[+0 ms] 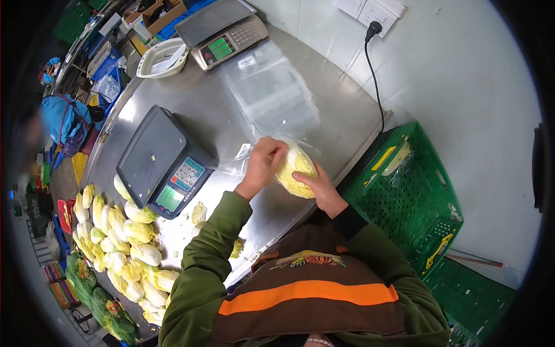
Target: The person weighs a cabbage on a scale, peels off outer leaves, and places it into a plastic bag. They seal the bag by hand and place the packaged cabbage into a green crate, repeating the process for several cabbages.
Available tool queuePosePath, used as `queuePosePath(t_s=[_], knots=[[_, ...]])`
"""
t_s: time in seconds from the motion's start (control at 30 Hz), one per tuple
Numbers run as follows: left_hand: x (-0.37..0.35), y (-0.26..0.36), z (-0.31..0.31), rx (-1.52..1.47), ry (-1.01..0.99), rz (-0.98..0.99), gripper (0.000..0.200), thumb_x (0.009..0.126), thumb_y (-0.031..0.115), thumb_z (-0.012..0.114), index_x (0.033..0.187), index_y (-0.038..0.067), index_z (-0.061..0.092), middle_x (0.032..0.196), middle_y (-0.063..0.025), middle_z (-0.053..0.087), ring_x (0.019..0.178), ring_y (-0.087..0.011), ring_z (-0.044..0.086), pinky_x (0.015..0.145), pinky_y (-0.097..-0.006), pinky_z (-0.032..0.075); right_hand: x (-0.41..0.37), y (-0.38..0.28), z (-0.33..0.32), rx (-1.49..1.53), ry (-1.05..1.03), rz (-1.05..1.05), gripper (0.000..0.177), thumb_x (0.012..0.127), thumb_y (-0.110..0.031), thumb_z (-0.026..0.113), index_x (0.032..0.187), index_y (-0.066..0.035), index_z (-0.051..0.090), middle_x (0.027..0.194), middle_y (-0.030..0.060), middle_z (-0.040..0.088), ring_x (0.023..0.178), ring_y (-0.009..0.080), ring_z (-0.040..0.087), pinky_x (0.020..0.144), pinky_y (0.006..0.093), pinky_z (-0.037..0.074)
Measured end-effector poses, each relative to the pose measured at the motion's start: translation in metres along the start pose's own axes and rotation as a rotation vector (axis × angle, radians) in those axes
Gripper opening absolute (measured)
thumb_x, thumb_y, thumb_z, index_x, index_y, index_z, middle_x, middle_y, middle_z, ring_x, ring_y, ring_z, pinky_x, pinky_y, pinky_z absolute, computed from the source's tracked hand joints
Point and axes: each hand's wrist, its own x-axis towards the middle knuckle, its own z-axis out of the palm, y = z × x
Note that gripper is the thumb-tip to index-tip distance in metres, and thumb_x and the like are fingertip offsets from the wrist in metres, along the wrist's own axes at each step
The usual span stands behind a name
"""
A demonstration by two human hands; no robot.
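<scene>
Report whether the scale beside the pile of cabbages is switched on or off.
On: the dark scale's display glows green, though any reading is too small to make out.

Workroom: steel table [341,75] beneath my fingers [270,147], pale wall [462,75] off to their right.
Wall sockets [378,16] sit ahead-right of my fingers; black cord [373,78] hangs from a plug [374,28] there. Bright glare [130,111] on tabletop, well left of my fingers. I see a cluttered storage area [107,61] farther ahead-left, past the table's edge.
</scene>
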Motion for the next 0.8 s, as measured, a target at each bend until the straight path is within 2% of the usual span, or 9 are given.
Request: queuePosePath(t_s=[0.1,0.13,0.2,0.3,0.4,0.53,0.6,0.63,0.8], knots=[[-0.008,0.004,-0.008,0.085,-0.018,0.286,0.009,0.088,0.004,0.067,0.096,0.0,0.068,0.088,-0.0105,0.064,0.08,-0.023,0.06,0.074,-0.0328,0.049,0.001,0.027,0.002,-0.045,0.024,-0.193,0.067,0.082,-0.008,0.076,0.139,0.0,0.042,0.121,0.0093,0.058,0.107,0.0176,0.06,0.088,0.0302,0.052],[-0.004,0.001,-0.011,-0.05,0.119,0.08,0.009,0.088,0.004,0.066,0.096,0.0,0.068,0.091,-0.0115,0.065,0.084,-0.0256,0.06,0.077,-0.0354,0.048,-0.002,0.029,0.002,-0.049,0.018,-0.198,0.067,0.082,-0.008,0.076,0.139,0.0,0.042,0.121,0.0093,0.058,0.107,0.0176,0.06,0.088,0.0302,0.052],[-0.006,0.001,-0.025,0.061,0.073,0.136,0.008,0.088,0.005,0.065,0.094,0.001,0.068,0.092,-0.0113,0.065,0.086,-0.0282,0.059,0.078,-0.0367,0.047,-0.009,0.037,0.007,-0.093,-0.019,-0.185,0.071,0.084,-0.007,0.075,0.144,-0.002,0.038,0.124,0.008,0.057,0.112,0.017,0.058,0.092,0.0316,0.05],[-0.026,0.025,-0.026,0.112,-0.349,0.334,0.009,0.084,0.004,0.066,0.092,0.003,0.067,0.091,-0.0104,0.064,0.088,-0.0315,0.058,0.08,-0.0379,0.046,-0.005,0.05,0.018,-0.015,0.015,-0.196,0.074,0.082,-0.007,0.077,0.144,-0.001,0.037,0.123,0.0088,0.057,0.112,0.0172,0.057,0.091,0.0295,0.05],[-0.032,0.013,-0.03,0.184,-0.077,0.336,0.008,0.084,0.005,0.066,0.092,0.003,0.067,0.091,-0.0101,0.064,0.089,-0.0316,0.058,0.082,-0.0384,0.046,-0.007,0.056,0.032,-0.038,0.12,-0.241,0.073,0.082,-0.01,0.078,0.143,-0.003,0.038,0.123,0.0087,0.057,0.112,0.0169,0.057,0.091,0.0296,0.05],[-0.071,0.04,-0.023,-0.155,-0.605,0.304,0.012,0.085,0.009,0.07,0.095,0.002,0.069,0.09,-0.0116,0.064,0.09,-0.0324,0.059,0.088,-0.0381,0.045,0.003,0.086,0.027,0.224,0.032,-0.389,0.069,0.084,-0.014,0.078,0.141,-0.004,0.041,0.124,0.0083,0.056,0.112,0.0169,0.057,0.091,0.0304,0.05],[-0.088,0.016,-0.033,0.018,-0.113,0.214,0.029,0.081,0.013,0.076,0.107,0.003,0.068,0.104,-0.0151,0.063,0.099,-0.0338,0.058,0.092,-0.0399,0.044,0.012,0.088,0.03,0.126,0.154,-0.288,0.065,0.085,-0.019,0.078,0.138,-0.006,0.043,0.122,0.0078,0.057,0.112,0.0174,0.057,0.091,0.0318,0.05],[-0.098,0.022,-0.04,0.29,0.062,0.202,0.061,0.074,0.024,0.082,0.125,0.001,0.058,0.123,-0.0185,0.057,0.113,-0.039,0.051,0.097,-0.0453,0.041,0.005,0.08,0.035,0.167,0.199,-0.228,0.061,0.087,-0.021,0.077,0.136,-0.005,0.045,0.119,0.0076,0.059,0.11,0.0178,0.059,0.09,0.0328,0.051],[-0.142,-0.008,-0.001,0.323,0.01,-0.29,0.109,0.068,0.037,0.086,0.147,-0.008,0.025,0.137,-0.0282,0.047,0.126,-0.0461,0.044,0.104,-0.0489,0.04,0.001,0.081,0.038,0.158,0.216,-0.149,0.058,0.087,-0.021,0.076,0.133,-0.002,0.046,0.12,0.0088,0.058,0.109,0.0184,0.059,0.088,0.0338,0.052]])
